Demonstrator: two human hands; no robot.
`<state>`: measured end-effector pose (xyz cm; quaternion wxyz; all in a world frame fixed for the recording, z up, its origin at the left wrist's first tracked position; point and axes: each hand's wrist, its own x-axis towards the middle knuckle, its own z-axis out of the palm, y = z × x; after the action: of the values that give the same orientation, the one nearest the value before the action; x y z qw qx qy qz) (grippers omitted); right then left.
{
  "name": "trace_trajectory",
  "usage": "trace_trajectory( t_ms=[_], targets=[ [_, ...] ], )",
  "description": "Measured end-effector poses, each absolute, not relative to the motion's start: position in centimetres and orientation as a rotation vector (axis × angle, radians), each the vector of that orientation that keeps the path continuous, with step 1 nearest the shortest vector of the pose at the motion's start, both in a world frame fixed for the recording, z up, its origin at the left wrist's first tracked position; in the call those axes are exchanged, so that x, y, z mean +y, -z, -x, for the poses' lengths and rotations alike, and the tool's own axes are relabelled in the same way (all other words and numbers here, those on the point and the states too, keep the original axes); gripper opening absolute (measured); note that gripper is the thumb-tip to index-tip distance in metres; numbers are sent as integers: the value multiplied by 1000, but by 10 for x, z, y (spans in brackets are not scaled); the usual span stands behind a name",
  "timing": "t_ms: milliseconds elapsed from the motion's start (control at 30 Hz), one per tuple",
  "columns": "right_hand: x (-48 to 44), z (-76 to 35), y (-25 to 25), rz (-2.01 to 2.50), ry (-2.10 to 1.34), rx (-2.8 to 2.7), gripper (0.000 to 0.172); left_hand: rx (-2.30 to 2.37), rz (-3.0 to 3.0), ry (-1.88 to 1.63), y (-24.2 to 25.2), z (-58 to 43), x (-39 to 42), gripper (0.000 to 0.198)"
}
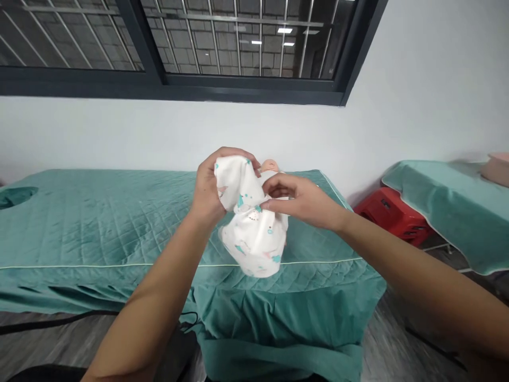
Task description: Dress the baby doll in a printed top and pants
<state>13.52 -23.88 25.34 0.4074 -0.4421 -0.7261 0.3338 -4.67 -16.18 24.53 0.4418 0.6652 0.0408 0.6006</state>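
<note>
A white baby garment or small cloth [254,239] with teal and pink prints is held up above the bed's near side, bunched in its middle. My left hand [207,183] is wrapped round its upper left part, some fingers hidden behind the fabric. My right hand [298,199] pinches the cloth at the bunched middle with thumb and fingers. Just behind the cloth lies a baby doll [270,165], only its head and some white around its body showing. The fabric hides the rest of the doll.
A teal quilted cover [119,228] drapes the bed, with a face hole [18,196] at far left. To the right are a red plastic stool [392,212] and a teal-covered table [449,201]. A barred window [238,42] is set in the wall behind.
</note>
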Motion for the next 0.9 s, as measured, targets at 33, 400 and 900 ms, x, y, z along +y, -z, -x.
trace_trajectory(
  t_ms=[33,400,900],
  targets=[
    [-233,-133,-254,1118,-885,-1838,23,157,-1641,-1519,-243,47,-158,24],
    [-221,-137,-258,1097,-1124,-1809,27,358,-1225,-1318,-215,73,-126,30],
    [-213,-135,-277,1134,-729,-1681,28,399,-1728,-1004,-230,52,-159,25]
  ],
)
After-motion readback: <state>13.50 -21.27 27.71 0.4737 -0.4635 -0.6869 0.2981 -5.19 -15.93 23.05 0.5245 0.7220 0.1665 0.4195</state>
